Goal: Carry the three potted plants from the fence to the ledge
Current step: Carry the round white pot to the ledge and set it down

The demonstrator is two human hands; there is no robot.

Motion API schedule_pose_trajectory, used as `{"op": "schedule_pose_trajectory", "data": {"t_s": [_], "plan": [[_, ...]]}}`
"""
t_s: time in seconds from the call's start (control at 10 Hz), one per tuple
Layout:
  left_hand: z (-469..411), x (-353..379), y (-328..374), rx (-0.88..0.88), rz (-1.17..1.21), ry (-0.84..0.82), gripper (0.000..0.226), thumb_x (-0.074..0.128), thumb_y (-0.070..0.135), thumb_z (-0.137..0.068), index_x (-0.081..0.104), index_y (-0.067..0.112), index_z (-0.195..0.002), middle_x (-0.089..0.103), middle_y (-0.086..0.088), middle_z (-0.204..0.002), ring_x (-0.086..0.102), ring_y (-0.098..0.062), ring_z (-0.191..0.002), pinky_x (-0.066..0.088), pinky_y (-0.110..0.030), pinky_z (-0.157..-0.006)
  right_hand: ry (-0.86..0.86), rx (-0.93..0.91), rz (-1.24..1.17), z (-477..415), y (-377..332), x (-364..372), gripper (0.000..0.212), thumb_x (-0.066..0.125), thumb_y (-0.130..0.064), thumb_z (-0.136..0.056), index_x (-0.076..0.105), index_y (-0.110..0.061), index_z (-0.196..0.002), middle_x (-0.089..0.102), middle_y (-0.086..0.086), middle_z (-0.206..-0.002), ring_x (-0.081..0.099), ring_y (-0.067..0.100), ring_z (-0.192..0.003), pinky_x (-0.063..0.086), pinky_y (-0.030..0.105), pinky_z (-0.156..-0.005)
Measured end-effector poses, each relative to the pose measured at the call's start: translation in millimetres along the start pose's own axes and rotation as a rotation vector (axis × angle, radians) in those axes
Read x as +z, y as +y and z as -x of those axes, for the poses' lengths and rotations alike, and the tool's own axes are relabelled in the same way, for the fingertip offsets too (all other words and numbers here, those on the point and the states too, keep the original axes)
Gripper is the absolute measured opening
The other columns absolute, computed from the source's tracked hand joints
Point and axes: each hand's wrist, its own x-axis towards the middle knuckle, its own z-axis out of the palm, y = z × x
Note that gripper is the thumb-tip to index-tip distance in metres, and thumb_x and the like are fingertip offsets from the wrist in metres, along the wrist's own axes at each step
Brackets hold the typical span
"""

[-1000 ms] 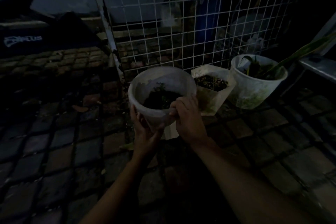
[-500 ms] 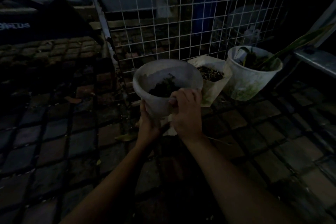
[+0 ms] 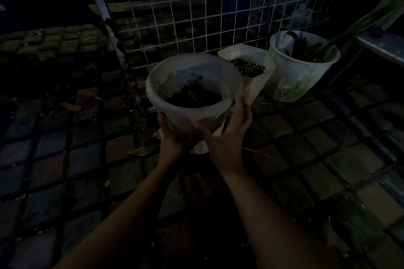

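I hold a round white pot [image 3: 175, 81] with dark soil and a small plant, lifted off the paving. My left hand [image 3: 171, 137] cups its lower left side. On the lower right side my right hand [image 3: 229, 135] grips it. Behind it a pale angular pot [image 3: 251, 85] with dry soil stands by the white wire fence [image 3: 196, 17]. To its right stands a larger white pot [image 3: 301, 74] with long green leaves.
Dark brick paving [image 3: 328, 159] covers the ground, with dry leaves [image 3: 72, 106] near the fence post [image 3: 105, 13]. A grey metal ledge or frame [image 3: 384, 46] juts in at the right edge. The scene is very dim.
The pot has risen and come closer to me. My right hand slid from the rim down to the lower side.
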Motion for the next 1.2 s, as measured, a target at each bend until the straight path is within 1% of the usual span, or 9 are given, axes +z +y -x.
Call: {"op": "schedule_pose_trajectory", "data": {"t_s": [0.2,0.3,0.4,0.6,0.7,0.8,0.9,1.0,1.2], "plan": [[-3.4,6.5,-25.1,-0.091,-0.118,-0.164,0.145,0.069,0.075,-0.059,-0.026,0.020,-0.154,0.006,-0.014,-0.168,0.025,-0.027,-0.152,0.031,-0.051,-0.120,-0.244,0.070,-0.154,-2.7,48.8,-7.4,0.118,0.091,-0.008,-0.068,0.014,-0.017,-0.156,0.024,0.005,-0.163,0.026,0.016,-0.151,0.035,0.048,-0.118],[-0.5,6.4,-31.6,-0.114,-0.096,-0.159,0.150,0.076,0.079,-0.052,-0.026,0.033,-0.151,-0.003,-0.012,-0.168,0.018,-0.026,-0.154,0.029,-0.047,-0.121,-0.269,0.119,-0.119,-4.6,63.6,-7.7,0.115,0.094,-0.019,-0.065,0.022,-0.008,-0.154,0.031,0.006,-0.160,0.031,0.017,-0.149,0.037,0.051,-0.116],[-0.3,10.4,-35.0,-0.100,-0.129,-0.115,0.147,0.074,0.063,-0.052,-0.023,0.022,-0.155,-0.001,-0.019,-0.166,0.019,-0.032,-0.153,0.030,-0.043,-0.120,-0.272,0.154,-0.137,0.7,69.5,-4.1,0.112,0.093,-0.018,-0.065,0.026,-0.011,-0.153,0.034,0.000,-0.158,0.034,0.013,-0.147,0.038,0.048,-0.116],[3.8,14.3,-38.9,-0.110,-0.039,-0.045,0.140,0.076,0.055,-0.052,-0.007,0.014,-0.158,0.014,0.009,-0.151,0.025,-0.008,-0.143,0.031,-0.017,-0.110,-0.287,0.296,-0.119,7.3,79.5,6.7,0.125,0.092,-0.046,-0.055,0.021,-0.017,-0.154,0.033,0.001,-0.159,0.035,0.015,-0.146,0.043,0.044,-0.113],[-4.5,19.4,-37.0,-0.181,0.046,0.005,0.144,0.084,0.062,-0.050,0.005,0.004,-0.154,0.025,-0.002,-0.156,0.040,-0.004,-0.135,0.042,-0.019,-0.109,-0.351,0.356,-0.142,-6.3,87.2,3.2,0.116,0.094,-0.023,-0.065,0.021,-0.014,-0.155,0.033,0.002,-0.159,0.035,0.016,-0.145,0.041,0.041,-0.114],[-18.1,17.9,-34.0,-0.213,0.100,0.063,0.164,0.081,0.082,-0.029,0.013,-0.003,-0.152,0.037,-0.015,-0.149,0.047,-0.025,-0.135,0.044,-0.036,-0.111,-0.376,0.404,-0.148,-18.6,91.4,3.7,0.127,0.099,-0.025,-0.053,0.023,-0.016,-0.154,0.036,0.002,-0.158,0.038,0.020,-0.143,0.046,0.047,-0.110],[-27.0,10.8,-27.7,-0.283,0.083,-0.093,0.140,0.086,0.059,-0.056,0.009,-0.002,-0.155,0.031,-0.027,-0.155,0.040,-0.038,-0.141,0.031,-0.033,-0.117,-0.353,0.408,-0.151,-21.0,95.0,3.9,0.128,0.102,-0.025,-0.043,0.031,-0.018,-0.150,0.043,0.004,-0.153,0.045,0.022,-0.139,0.053,0.049,-0.101],[-29.4,0.6,-24.3,-0.326,-0.164,-0.102,0.141,0.088,0.032,-0.053,-0.002,0.006,-0.158,0.022,-0.027,-0.161,0.029,-0.042,-0.147,0.027,-0.044,-0.120,-0.314,0.446,-0.276,-17.2,72.4,10.4,0.116,0.101,-0.017,-0.044,0.038,-0.017,-0.141,0.049,0.003,-0.146,0.051,0.022,-0.133,0.057,0.047,-0.096],[-40.2,-21.2,10.7,0.029,-0.020,0.032,0.145,0.089,0.061,-0.038,0.008,0.022,-0.151,0.022,0.004,-0.155,0.036,-0.009,-0.139,0.039,-0.009,-0.106,-0.219,0.395,-0.430,-30.6,45.6,24.3,0.094,0.096,-0.012,-0.056,0.044,-0.022,-0.133,0.052,-0.005,-0.139,0.055,0.005,-0.124,0.058,0.032,-0.089]]}}
